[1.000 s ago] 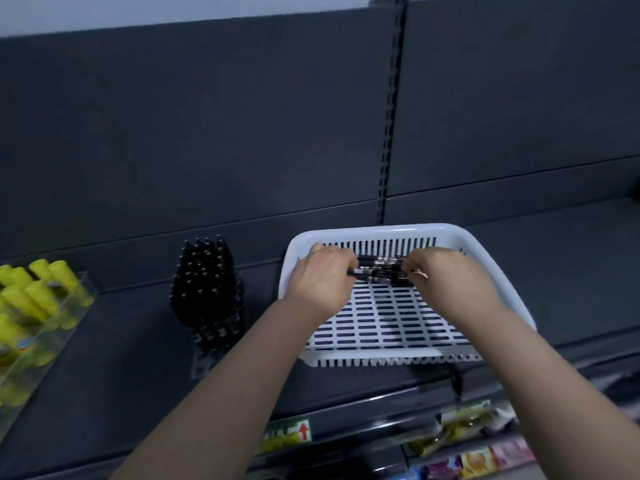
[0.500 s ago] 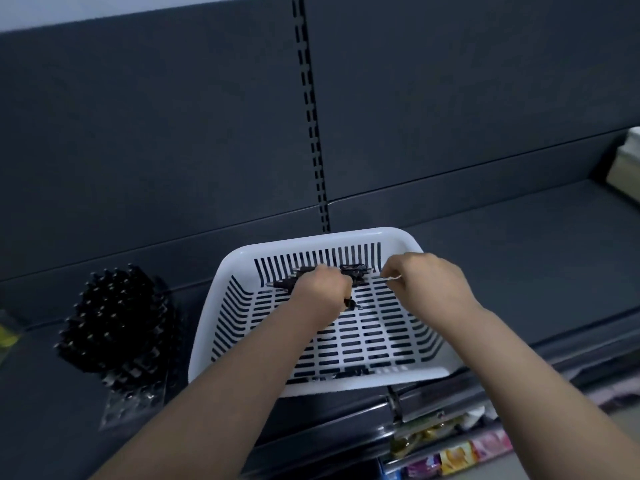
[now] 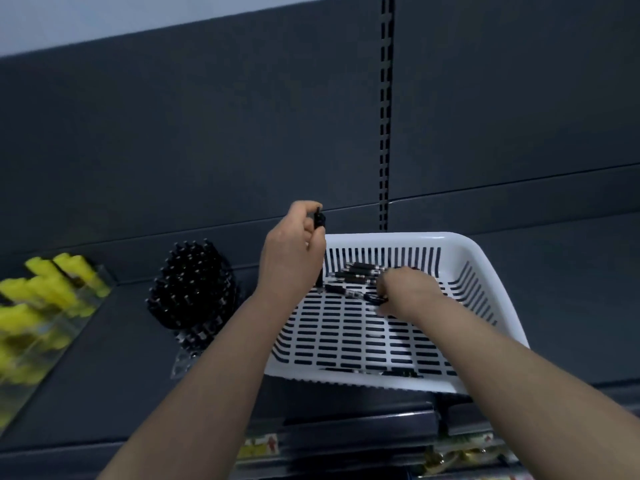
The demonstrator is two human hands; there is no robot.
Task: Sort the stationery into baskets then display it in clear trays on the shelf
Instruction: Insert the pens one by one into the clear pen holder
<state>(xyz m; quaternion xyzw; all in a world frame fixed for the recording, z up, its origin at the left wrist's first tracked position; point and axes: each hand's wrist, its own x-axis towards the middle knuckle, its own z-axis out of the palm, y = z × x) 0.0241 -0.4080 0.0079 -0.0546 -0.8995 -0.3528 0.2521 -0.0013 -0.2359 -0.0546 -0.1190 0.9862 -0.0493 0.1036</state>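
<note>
Shelving in dark grey fills the view, and its one broad shelf [image 3: 104,393] carries everything. Largest on it is the white slotted basket [image 3: 485,258], right of centre, its near rim close to the shelf's front edge. At the far left a marker tray [image 3: 20,386] of clear plastic holds yellow markers [image 3: 52,296]. Between it and the basket stands a smaller pen tray [image 3: 183,362], packed tight with upright black pens [image 3: 194,282]. The left hand [image 3: 291,258] is raised over the basket's left rim, its grip closed round a single pen [image 3: 319,220] held upright, one end poking above the fist. The right hand [image 3: 405,292] is low inside the basket, fingertips down among the loose pens [image 3: 360,271] lying near the far wall. That hand is blurred, and I cannot tell whether its grip has closed on one. A few more pens seem to lie against the basket's near wall. These pens look light, stiff and smooth, so they will likely roll and slide rather than bend. A pinch at mid-barrel should control one best. A pen taken by its end may swing, or its tip may catch in the floor slots. The pen tray looks nearly full, so the held pen probably needs to go in straight down, without knocking its neighbours.
</note>
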